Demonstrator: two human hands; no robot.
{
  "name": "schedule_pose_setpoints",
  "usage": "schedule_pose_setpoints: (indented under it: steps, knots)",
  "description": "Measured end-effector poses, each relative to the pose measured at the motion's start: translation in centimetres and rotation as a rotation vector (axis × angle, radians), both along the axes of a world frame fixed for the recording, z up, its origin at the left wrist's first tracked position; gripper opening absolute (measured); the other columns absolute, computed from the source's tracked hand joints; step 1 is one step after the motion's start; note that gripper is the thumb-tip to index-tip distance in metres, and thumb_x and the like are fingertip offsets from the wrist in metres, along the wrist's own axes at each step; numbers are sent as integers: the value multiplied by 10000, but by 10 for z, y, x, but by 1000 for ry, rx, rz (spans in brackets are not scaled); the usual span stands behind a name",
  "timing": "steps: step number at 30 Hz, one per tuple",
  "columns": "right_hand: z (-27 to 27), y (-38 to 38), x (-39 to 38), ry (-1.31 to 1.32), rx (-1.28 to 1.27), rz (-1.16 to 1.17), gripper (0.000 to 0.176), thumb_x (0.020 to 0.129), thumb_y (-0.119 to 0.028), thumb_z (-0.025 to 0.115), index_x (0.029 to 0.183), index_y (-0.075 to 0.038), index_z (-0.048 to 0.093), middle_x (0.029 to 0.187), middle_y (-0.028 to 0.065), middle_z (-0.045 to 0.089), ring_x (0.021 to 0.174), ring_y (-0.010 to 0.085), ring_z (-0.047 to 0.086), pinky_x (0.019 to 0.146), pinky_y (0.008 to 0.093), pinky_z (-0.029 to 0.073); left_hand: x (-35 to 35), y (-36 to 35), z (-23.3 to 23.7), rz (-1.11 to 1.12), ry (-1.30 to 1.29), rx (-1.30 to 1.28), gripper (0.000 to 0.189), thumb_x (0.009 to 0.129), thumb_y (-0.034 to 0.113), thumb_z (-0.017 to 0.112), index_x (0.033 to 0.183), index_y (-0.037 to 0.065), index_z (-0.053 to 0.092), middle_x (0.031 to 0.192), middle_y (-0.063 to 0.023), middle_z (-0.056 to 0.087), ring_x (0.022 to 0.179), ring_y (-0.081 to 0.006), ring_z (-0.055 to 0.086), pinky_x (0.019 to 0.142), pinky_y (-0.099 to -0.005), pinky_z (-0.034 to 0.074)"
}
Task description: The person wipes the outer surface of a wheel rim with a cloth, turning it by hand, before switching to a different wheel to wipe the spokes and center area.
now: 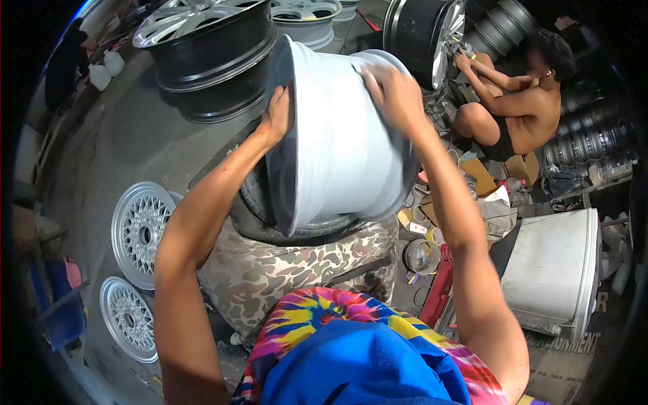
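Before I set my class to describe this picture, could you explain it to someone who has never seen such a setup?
There is no machine here, only a person working bare-handed. The one picture comes from a camera worn on that person's head, looking forward and down.

The left hand holds the edge of a pale grey wheel rim, tilted on its side above a black tyre. The right hand is at its outer surface, too blurred to tell whether it holds anything.

On the floor, two silver mesh wheels lie at left. Another person crouches at right.
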State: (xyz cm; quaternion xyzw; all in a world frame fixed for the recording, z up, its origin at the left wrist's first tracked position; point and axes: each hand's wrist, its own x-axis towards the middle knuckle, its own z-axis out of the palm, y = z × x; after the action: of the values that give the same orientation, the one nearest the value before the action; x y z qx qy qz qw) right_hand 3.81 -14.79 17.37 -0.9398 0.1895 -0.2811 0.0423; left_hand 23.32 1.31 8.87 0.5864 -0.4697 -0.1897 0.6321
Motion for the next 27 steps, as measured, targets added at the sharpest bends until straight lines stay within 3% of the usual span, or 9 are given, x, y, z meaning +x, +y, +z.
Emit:
schedule_pose_setpoints:
  steps: [4, 7, 9, 11, 15, 19, 22, 24, 27]
  knots:
    - [-7, -79, 107, 296, 61, -96, 419, 983, -421, 550, 1031, -66, 768, 956, 227, 727, 935, 419, 701, 842, 518, 544, 5, 2, 6, -90, 20, -16, 592, 1096, 365, 298, 1017, -60, 702, 834, -139, 728, 755, -204, 674, 739, -342, 528]
    - [-15, -13, 86, 38, 173, 19, 447, 1002, -434, 524, 1056, -58, 760, 937, 222, 734, 919, 416, 706, 848, 512, 549, 3, 10, 6, -21, -293, -52, 515, 1082, 296, 317, 1049, -58, 689, 880, -172, 741, 789, -228, 708, 750, -354, 549]
    - [-33, 64, 21, -325, 70, 171, 308, 991, -232, 605, 1196, -32, 719, 1194, 193, 701, 1093, 390, 667, 957, 479, 524, 6, 8, 1, -52, -230, -55, 445, 1061, 230, 345, 1056, -58, 684, 898, -188, 749, 818, -244, 730, 757, -358, 564]
    - [-62, 104, -62, -158, -148, 282, 429, 903, -147, 704, 1315, -38, 662, 1405, 131, 605, 1339, 329, 550, 1123, 500, 427, 3, 4, 3, -102, -113, -40, 476, 1080, 248, 323, 1055, -55, 688, 877, -174, 744, 779, -238, 714, 749, -358, 555]
    - [-92, 65, -137, -87, -372, 162, 429, 856, -157, 741, 1281, -107, 707, 1409, 53, 627, 1355, 292, 536, 1162, 519, 384, -7, 7, 6, -35, -65, -37, 532, 1099, 296, 292, 1062, -60, 685, 868, -166, 738, 769, -223, 693, 755, -356, 543]
    - [-12, 11, -62, -49, -335, 87, 325, 936, -179, 645, 1239, -96, 727, 1286, 86, 684, 1310, 333, 546, 1099, 500, 408, 1, 7, 10, -78, -16, 19, 575, 1107, 326, 269, 1048, -68, 684, 864, -162, 730, 793, -215, 676, 763, -356, 530]
    - [5, -79, 31, 168, -227, 71, 286, 950, -312, 618, 941, -61, 757, 996, 189, 731, 1004, 397, 675, 855, 491, 567, -1, 10, 12, -28, -81, -40, 557, 1100, 304, 281, 1029, -76, 682, 860, -168, 727, 810, -223, 680, 760, -364, 528]
    - [1, -106, 70, 387, -140, -37, 374, 989, -367, 540, 991, -65, 761, 992, 192, 739, 986, 425, 682, 881, 516, 563, -1, 9, 10, 30, -140, -88, 549, 1095, 293, 286, 1019, -80, 681, 858, -171, 726, 811, -227, 682, 755, -370, 527]
    - [0, -75, 48, 238, -81, 16, 378, 1006, -366, 526, 1060, -75, 761, 1082, 172, 737, 1057, 406, 671, 922, 507, 549, 13, 8, 2, -100, -149, 26, 529, 1090, 267, 291, 1014, -88, 676, 852, -179, 722, 804, -233, 685, 750, -376, 527]
